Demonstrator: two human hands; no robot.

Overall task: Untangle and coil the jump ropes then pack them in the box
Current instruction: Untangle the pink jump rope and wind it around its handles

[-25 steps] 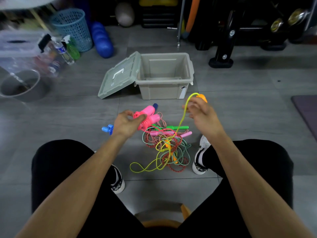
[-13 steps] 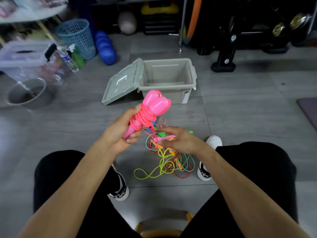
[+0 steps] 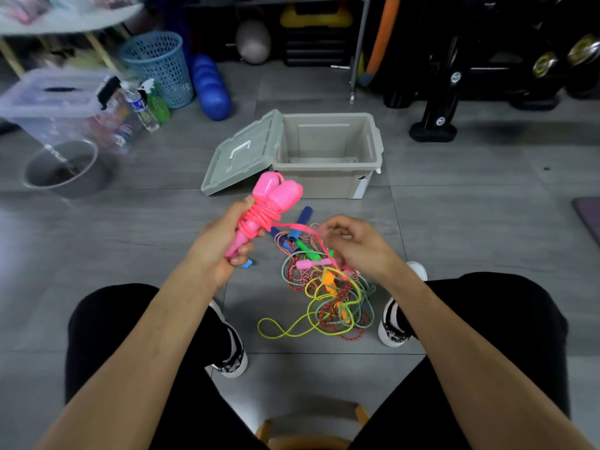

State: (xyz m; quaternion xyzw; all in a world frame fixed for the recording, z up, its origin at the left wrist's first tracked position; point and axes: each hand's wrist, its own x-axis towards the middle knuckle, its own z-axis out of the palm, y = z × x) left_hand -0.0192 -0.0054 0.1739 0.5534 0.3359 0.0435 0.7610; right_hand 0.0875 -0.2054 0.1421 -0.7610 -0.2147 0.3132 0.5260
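Note:
My left hand (image 3: 224, 245) grips a pair of pink jump rope handles (image 3: 276, 194) with pink cord wound round them. A loose strand of that pink cord (image 3: 292, 226) runs right to my right hand (image 3: 354, 243), which pinches it with curled fingers above the pile. On the floor between my feet lies a tangle of jump ropes (image 3: 331, 297): yellow-green, red and teal cords, with green, blue, orange and small pink handles. The grey box (image 3: 328, 157) stands open behind the pile with nothing visible inside; its lid (image 3: 243, 154) leans against its left side.
My shoes (image 3: 397, 323) flank the pile. At the left stand a grey bucket (image 3: 61, 170), a clear storage bin (image 3: 55, 102), bottles and a blue basket (image 3: 159, 66). Black gym equipment (image 3: 444, 102) lines the back right; a mat edge (image 3: 587, 216) shows at right.
My right hand let go of the yellow-green rope, dropped to the pile, then rose holding the pink strand. My left hand lifted the pink handles upright.

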